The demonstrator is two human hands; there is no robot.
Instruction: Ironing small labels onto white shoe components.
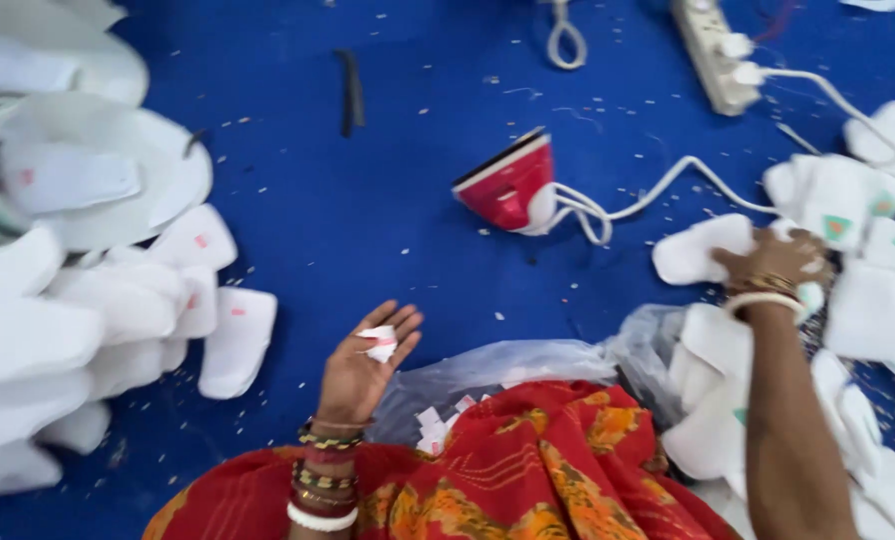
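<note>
Left hand: the left hand (366, 362) is turned palm up above the blue floor (388, 210), with the fingers spread open and only a little bent. Some small white paper scraps (379, 343) lie loose on the palm, near the base of the fingers; the hand does not close on them.
Right hand: the right hand (774, 262) reaches out to the right side, palm down, and rests on the right heap of white pads (848, 250). The fingers curl over one white pad (696, 250) at the left edge of this heap. If they really pinch it, the picture is too blurred to tell.
Where the pad lies: it is directly under and just left of the right hand, touching it, and well apart from the left hand.
Left heap: another big heap of white pads (78, 300) with small pink marks lies at the left of the floor, apart from both hands.
Iron: a red and white iron (511, 185) lies tilted on the floor between the two heaps, further away than both hands. Its white cord (658, 195) runs to the right towards a white power strip (713, 45) at the top.
Lap: red cloth with orange pattern (528, 470) covers the person's lap at the bottom. A clear plastic bag (528, 365) lies just beyond it, and a few more scraps (433, 425) sit at its edge.
Wrists: both wrists wear bangles.
</note>
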